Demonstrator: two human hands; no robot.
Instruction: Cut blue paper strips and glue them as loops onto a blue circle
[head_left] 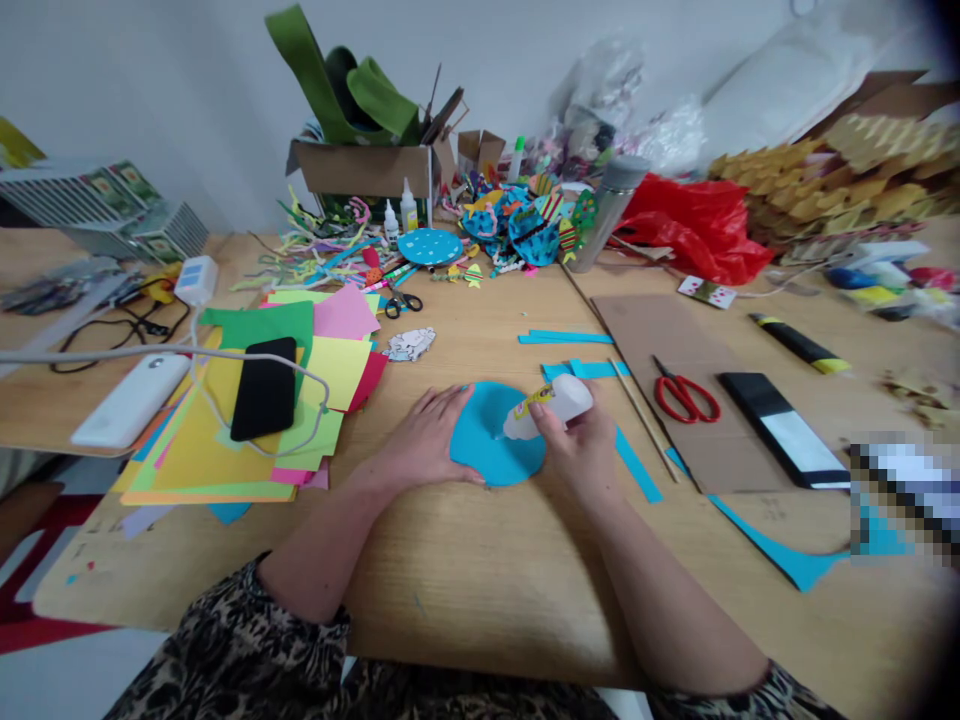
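A round blue paper disc (491,460) lies on the wooden table in front of me. My left hand (429,437) rests at its left edge, fingers spread along the rim with the thumb at the bottom edge. In my right hand (589,450) is a white glue bottle (571,398) with a yellow label, tilted so its nozzle points down at the middle of the disc. Whether the tip touches the paper is too small to tell. Blue paper strips (637,467) lie to the right of my right hand.
Coloured paper sheets (202,470) with a black phone (265,388) lie left. Right are a thin stick (645,420), brown cardboard (720,455) and red-handled scissors (686,397). A metal flask (609,215), decorated blue discs and boxes stand behind.
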